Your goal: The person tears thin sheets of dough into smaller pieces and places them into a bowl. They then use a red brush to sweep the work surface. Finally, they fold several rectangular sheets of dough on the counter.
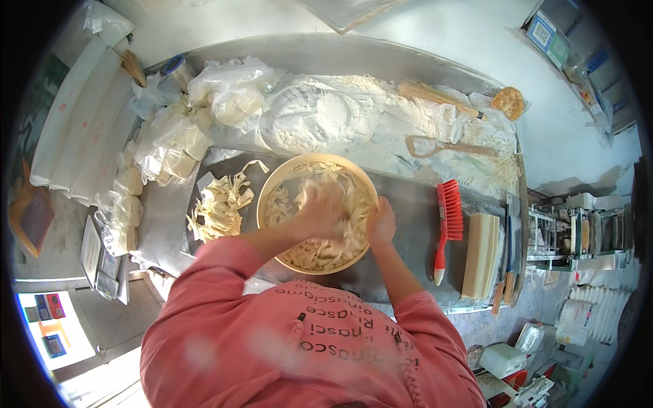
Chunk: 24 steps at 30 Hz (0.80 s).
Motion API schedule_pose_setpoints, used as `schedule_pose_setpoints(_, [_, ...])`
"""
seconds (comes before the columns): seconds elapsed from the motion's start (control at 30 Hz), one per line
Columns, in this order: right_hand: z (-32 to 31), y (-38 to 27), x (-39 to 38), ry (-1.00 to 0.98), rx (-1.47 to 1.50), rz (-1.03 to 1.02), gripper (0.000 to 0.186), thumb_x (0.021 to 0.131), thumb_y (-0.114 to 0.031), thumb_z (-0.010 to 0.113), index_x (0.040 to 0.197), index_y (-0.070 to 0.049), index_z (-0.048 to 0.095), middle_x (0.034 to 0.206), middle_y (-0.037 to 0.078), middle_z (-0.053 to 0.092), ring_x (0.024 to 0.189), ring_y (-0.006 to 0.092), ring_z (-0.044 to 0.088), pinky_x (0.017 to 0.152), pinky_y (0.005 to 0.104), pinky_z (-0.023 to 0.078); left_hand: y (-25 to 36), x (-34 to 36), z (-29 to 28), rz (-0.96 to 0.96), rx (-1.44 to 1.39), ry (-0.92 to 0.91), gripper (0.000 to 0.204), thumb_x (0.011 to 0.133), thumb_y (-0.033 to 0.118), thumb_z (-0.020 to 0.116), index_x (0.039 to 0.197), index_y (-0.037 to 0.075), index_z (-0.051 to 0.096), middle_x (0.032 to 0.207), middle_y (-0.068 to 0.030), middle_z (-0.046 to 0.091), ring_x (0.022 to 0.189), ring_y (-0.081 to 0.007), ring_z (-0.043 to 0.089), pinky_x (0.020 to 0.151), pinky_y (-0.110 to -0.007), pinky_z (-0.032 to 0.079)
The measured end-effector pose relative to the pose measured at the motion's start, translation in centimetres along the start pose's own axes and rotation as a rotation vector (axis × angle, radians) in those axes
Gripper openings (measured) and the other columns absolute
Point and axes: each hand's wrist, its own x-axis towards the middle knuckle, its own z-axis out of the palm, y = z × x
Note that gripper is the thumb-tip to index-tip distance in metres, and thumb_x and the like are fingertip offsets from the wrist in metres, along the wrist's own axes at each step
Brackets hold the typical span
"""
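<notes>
A round wooden-rimmed sieve (272, 183) sits on the dark worktop, holding flat pale noodle strips (307, 256) dusted with flour. My left hand (320, 207) is down among the strips, blurred by motion, so its fingers are unclear. My right hand (381, 219) is closed on the sieve's right rim. A loose pile of cut noodle strips (219, 207) lies just left of the sieve.
Bagged pale blocks (170, 153) line the left, near a scale (109, 268). Flour (316, 112) covers the back, with a straw brush (435, 95) and wooden tool (456, 148). Rightward lie a red brush (450, 217), pale wooden block (479, 255) and long-handled tools (509, 289).
</notes>
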Motion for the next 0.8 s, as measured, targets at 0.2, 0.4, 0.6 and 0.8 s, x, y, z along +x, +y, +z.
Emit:
schedule_pose_setpoints(0.2, [-0.3, 0.1, -0.1, 0.005, -0.022, -0.009, 0.017, 0.082, -0.013, 0.05, 0.099, -0.011, 0.053, 0.09, 0.012, 0.058, 0.084, 0.0363, 0.055, 0.068, 0.0484, 0.045, 0.5, -2.0, -1.1, 0.194, -0.148, -0.087, 0.06, 0.067, 0.047, 0.067, 0.119, 0.019, 0.054, 0.134, -0.0186, 0.037, 0.125, -0.0421, 0.033, 0.095, -0.061, 0.027])
schedule_pose_setpoints(0.4, [0.1, -0.3, -0.1, 0.005, -0.001, 0.02, 0.017, 0.082, -0.012, 0.051, 0.099, -0.01, 0.054, 0.09, 0.012, 0.058, 0.087, 0.036, 0.054, 0.07, 0.0476, 0.044, -3.2, -6.5, 1.4, -0.135, 0.086, -0.015, 0.066, 0.065, 0.045, 0.069, 0.125, 0.026, 0.05, 0.131, -0.0089, 0.042, 0.122, -0.03, 0.039, 0.094, -0.057, 0.032])
schedule_pose_setpoints(0.6, [0.1, -0.6, 0.0, -0.01, 0.047, 0.036, 0.018, 0.082, -0.013, 0.051, 0.1, -0.009, 0.053, 0.093, 0.013, 0.058, 0.088, 0.0363, 0.054, 0.071, 0.0473, 0.044, -3.7, -5.1, 1.9, -0.273, -0.063, 0.011, 0.073, 0.062, 0.041, 0.072, 0.128, 0.026, 0.047, 0.126, -0.0174, 0.043, 0.114, -0.0329, 0.045, 0.096, -0.046, 0.037])
schedule_pose_setpoints(0.8, [0.3, 0.7, -0.2, 0.045, 0.025, -0.05, 0.025, 0.081, -0.01, 0.053, 0.106, -0.006, 0.052, 0.098, 0.015, 0.056, 0.092, 0.0361, 0.053, 0.075, 0.0462, 0.043, 0.1, 0.2, -2.1, -0.232, -0.218, -0.041, 0.081, 0.067, 0.045, 0.071, 0.135, 0.016, 0.038, 0.127, -0.0196, 0.042, 0.118, -0.0377, 0.041, 0.097, -0.048, 0.037])
